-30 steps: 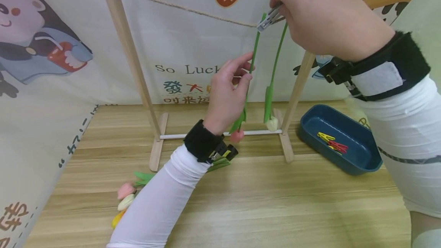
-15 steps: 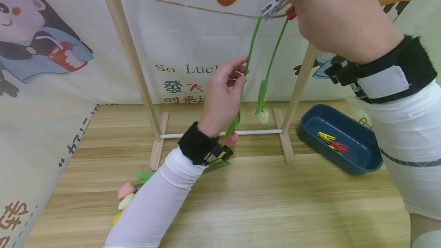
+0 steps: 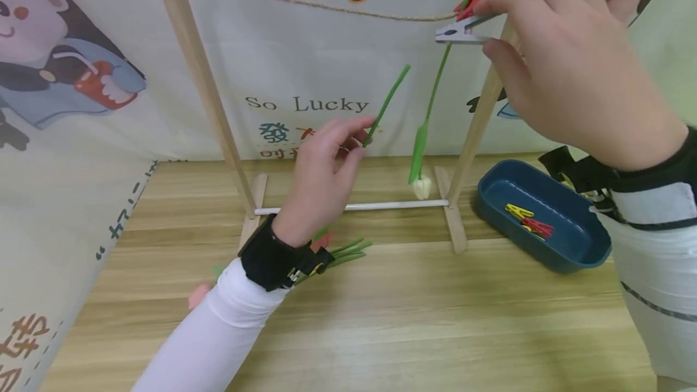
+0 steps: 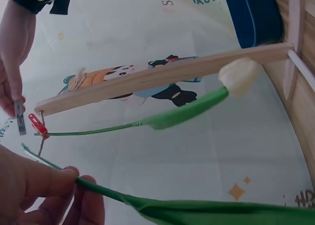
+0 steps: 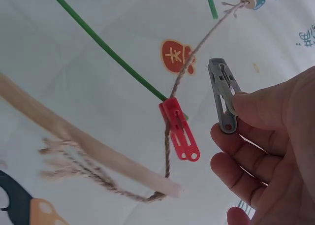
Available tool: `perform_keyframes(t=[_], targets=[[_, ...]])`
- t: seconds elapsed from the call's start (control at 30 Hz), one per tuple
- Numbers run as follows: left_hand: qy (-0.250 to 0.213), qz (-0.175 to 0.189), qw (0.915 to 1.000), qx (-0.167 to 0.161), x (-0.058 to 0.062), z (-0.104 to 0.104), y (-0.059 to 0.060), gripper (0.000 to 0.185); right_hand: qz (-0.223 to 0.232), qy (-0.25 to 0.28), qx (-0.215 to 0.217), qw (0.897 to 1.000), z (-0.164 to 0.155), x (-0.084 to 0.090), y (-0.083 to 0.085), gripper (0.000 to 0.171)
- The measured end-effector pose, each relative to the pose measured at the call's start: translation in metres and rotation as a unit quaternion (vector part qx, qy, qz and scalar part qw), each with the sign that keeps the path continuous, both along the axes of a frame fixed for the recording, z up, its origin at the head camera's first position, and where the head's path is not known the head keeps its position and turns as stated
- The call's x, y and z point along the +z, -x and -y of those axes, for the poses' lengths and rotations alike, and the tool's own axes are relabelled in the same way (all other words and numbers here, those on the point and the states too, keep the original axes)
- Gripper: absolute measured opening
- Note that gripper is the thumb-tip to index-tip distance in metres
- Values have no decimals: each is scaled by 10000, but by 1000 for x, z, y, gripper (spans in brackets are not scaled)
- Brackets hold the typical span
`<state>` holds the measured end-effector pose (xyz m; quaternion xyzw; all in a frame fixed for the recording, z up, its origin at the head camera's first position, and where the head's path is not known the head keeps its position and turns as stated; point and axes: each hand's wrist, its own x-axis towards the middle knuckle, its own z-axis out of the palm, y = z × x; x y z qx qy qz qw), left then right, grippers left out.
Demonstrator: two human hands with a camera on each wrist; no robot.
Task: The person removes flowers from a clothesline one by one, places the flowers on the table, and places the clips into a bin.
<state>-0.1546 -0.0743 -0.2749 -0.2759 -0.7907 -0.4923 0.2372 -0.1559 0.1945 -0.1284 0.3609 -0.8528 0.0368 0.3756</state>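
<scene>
Right hand (image 3: 572, 71) raised, pinching grey clip (image 3: 460, 32) (left hand (image 3: 321, 180) on green stem (image 3: 386, 101))

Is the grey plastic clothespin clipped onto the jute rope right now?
No, the grey plastic clothespin is pinched in the right hand, clear of the jute rope; only the red plastic clothespin grips it.

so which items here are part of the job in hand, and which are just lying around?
In use:
- grey clothespin, pinched by right hand
- loose green stem, held by left hand
- twine line
- red clothespin holding the hung tulip

Lying about:
- blue tray of spare pins
- tulips on the table
</scene>
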Motion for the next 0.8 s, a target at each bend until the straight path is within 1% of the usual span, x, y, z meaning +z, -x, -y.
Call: perform_keyframes(t=[0.1,0.2,0.33,0.43,0.53,0.6,0.7,0.8], targets=[[425,-97,9990,50,-3,11,-9,40,107,204,28,9997,-8,-13,-8,29],[840,-171,9963,64,-7,22,-17,40,279,371,11,9989,-16,-28,-15,29],[1387,-128,9902,106,-17,36,-24,39,589,371,-129,9975,-27,-50,-23,33],[1820,-171,9830,152,-27,47,-27,38,910,413,-343,9944,-37,-69,-25,33],[2205,-297,9748,160,-40,58,-30,36,1300,461,-617,9885,-48,-89,-27,33],[2443,-304,9690,179,-49,66,-30,38,1546,498,-778,9837,-56,-102,-28,32],[2787,-191,9598,276,-61,76,-31,45,1912,561,-1016,9747,-70,-124,-28,31],[3080,-2,9507,371,-73,85,-31,53,2235,606,-1253,9647,-85,-144,-29,30]])
